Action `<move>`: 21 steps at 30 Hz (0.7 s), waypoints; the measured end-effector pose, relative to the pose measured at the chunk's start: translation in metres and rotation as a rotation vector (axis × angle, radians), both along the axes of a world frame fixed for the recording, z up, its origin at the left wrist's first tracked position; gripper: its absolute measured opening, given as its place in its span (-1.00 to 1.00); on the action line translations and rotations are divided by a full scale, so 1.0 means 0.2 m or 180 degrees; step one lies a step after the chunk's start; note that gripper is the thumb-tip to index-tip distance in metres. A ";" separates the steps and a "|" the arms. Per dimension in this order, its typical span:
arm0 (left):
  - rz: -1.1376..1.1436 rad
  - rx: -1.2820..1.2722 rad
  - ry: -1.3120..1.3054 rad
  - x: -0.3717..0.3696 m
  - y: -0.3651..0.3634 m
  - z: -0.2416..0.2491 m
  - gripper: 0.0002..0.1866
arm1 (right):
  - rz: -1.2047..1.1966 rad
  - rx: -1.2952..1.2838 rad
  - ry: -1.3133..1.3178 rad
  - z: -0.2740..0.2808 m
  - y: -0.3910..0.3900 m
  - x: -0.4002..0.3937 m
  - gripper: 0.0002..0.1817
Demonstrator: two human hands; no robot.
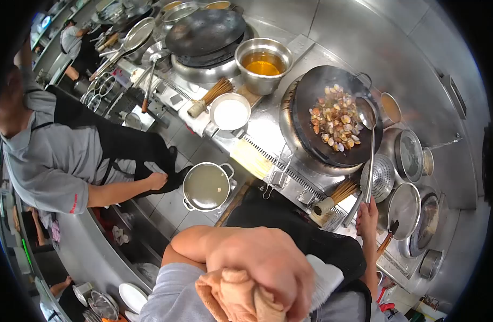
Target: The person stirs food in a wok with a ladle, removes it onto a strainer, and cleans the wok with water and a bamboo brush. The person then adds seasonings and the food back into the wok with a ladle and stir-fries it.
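Note:
My right hand (367, 217) is closed around the handle end of a long metal ladle (371, 161). The ladle's bowl rests at the right side of a black wok (309, 92), over a heap of clams (336, 119) in their shells. Close to the camera, my left hand (265, 257) is closed on a bunched tan cloth (230, 295); its fingertips are partly hidden. Something white, like a cloth or paper (324, 276), shows beside that hand. A perforated skimmer (377, 177) lies right of the wok, near my right hand.
A pot of orange liquid (238, 56) and a bowl of white contents (247, 119) stand left of the wok. Bamboo brushes (324, 205) lie on the stove edge. A two-handled pot of cloudy liquid (203, 185) sits lower left. A co-worker (58, 155) stands at left.

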State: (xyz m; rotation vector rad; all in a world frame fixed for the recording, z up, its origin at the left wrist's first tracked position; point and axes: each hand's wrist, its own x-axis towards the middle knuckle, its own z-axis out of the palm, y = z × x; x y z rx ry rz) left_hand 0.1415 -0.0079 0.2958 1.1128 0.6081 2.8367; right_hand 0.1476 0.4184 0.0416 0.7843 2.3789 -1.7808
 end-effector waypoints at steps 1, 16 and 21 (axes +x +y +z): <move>-0.0253 -0.0406 0.0659 -0.05 -0.04 -0.06 -0.55 | -0.0080 0.0044 0.0174 -0.04 -0.01 -0.01 -0.59; 0.0149 -0.1322 -0.2239 -0.17 -0.62 -1.29 -0.23 | 0.0620 -0.0128 -0.0326 0.08 0.04 0.00 -0.45; -0.0703 -0.1109 -0.3003 -0.16 -0.35 -1.66 -0.26 | 0.0156 0.0985 0.0807 -0.23 0.08 -0.35 -0.62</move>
